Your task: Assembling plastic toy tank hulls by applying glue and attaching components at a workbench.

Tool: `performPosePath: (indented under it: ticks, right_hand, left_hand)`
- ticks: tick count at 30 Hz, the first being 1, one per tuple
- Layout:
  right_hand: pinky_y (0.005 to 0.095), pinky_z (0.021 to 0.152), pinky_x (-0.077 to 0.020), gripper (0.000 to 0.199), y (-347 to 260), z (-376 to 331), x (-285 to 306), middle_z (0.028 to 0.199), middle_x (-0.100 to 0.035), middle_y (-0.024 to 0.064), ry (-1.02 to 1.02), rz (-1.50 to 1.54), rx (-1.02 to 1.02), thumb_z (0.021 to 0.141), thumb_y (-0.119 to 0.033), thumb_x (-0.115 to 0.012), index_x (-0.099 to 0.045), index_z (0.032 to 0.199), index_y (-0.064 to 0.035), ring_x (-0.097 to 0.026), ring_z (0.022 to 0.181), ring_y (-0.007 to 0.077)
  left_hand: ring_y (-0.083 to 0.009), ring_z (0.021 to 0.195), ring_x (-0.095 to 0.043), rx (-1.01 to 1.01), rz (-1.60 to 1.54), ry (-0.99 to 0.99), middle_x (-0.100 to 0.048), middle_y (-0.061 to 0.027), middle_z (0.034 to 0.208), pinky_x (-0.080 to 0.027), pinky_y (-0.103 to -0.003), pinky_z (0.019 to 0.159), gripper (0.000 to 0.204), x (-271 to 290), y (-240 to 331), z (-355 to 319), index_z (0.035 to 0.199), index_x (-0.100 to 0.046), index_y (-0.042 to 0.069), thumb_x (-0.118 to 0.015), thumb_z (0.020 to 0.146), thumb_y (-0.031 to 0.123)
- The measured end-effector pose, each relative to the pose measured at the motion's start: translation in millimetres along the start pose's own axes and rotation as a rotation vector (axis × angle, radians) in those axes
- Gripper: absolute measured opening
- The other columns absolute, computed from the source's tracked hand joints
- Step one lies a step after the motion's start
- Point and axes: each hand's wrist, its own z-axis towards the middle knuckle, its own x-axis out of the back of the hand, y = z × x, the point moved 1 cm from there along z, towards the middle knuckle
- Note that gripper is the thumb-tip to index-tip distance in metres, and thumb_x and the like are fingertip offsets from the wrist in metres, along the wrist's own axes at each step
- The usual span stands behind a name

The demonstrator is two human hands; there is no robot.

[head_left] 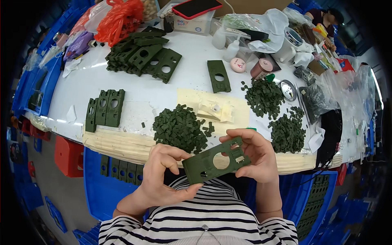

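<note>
Between my two hands is a dark green plastic plate [210, 168] with a large round hole and smaller cut-outs, held tilted above the table's near edge. My left hand [163, 175] grips its left end, thumb below and fingers above. The right end sits in my right hand [255, 155], with the thumb at its lower corner and fingers behind the upper edge. Just beyond my hands lies a heap of small dark green pieces [179, 128]. Beside that heap, a cream-coloured block [215, 109] rests on a pale yellow sheet [188, 96].
More small-piece heaps [264, 98] [288, 132] lie at right. Similar plates [108, 108] stand at left, with a stack [141, 55] behind and a single plate [218, 76] at the back. Blue bins [96, 188] [314, 204] flank me below the table. A red stool [68, 157] stands left.
</note>
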Motion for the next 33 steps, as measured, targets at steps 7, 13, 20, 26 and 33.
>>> performPosePath:
  ticks: [7, 13, 20, 26, 33]
  right_hand:
    - [0.0403, 0.099, -0.0412, 0.074, 1, -16, 22, 0.124, -0.056, 0.0179, -0.144, 0.119, 0.103, 0.068, -0.025, -0.084, -0.05, 0.127, 0.0056, -0.054, 0.115, 0.0287]
    - [0.0414, 0.101, -0.0353, 0.072, 4, 2, 27, 0.125, -0.057, 0.0143, -0.317, -0.207, 0.288, 0.074, -0.038, -0.077, -0.051, 0.13, -0.0014, -0.049, 0.118, 0.029]
    - [0.0314, 0.073, -0.0487, 0.026, -32, 10, 75, 0.088, -0.067, 0.0111, 0.31, -1.049, 0.371, 0.074, -0.008, -0.074, -0.068, 0.098, -0.0021, -0.064, 0.081, 0.0227]
    - [0.0361, 0.07, -0.048, 0.012, -24, 32, 129, 0.081, -0.061, 0.0077, 0.285, -1.607, 0.293, 0.078, -0.007, -0.068, -0.068, 0.09, -0.0037, -0.059, 0.08, 0.0267]
    - [0.0362, 0.074, -0.0484, 0.008, -13, 44, 134, 0.082, -0.059, 0.0064, 0.213, -1.674, 0.255, 0.079, -0.01, -0.066, -0.068, 0.086, -0.0052, -0.059, 0.083, 0.0253]
  left_hand:
    - [-0.0305, 0.099, -0.059, 0.725, -1.306, -0.373, -0.051, -0.0225, 0.117, -0.05, -0.043, 0.087, 0.062, -45, -19, 11, 0.11, -0.043, 0.003, -0.035, 0.093, 0.062]
    - [-0.0377, 0.09, -0.066, 0.965, -2.146, -0.626, -0.057, -0.0278, 0.106, -0.057, -0.043, 0.073, 0.08, -69, -23, -5, 0.13, -0.034, -0.005, -0.043, 0.089, 0.064]
    - [-0.0388, 0.09, -0.065, 0.559, -1.96, -0.342, -0.058, -0.0259, 0.106, -0.056, -0.048, 0.079, 0.089, -58, -26, 9, 0.134, -0.031, -0.002, -0.077, 0.073, 0.046]
    - [-0.035, 0.118, -0.052, 0.32, -1.719, -0.183, -0.05, -0.0177, 0.123, -0.042, -0.052, 0.103, 0.084, -57, -42, 11, 0.135, -0.035, -0.001, -0.079, 0.074, 0.035]
    - [-0.0369, 0.123, -0.048, 0.382, -1.613, -0.139, -0.048, -0.0167, 0.123, -0.045, -0.047, 0.101, 0.074, -57, -37, 9, 0.136, -0.034, 0.004, -0.073, 0.081, 0.034]
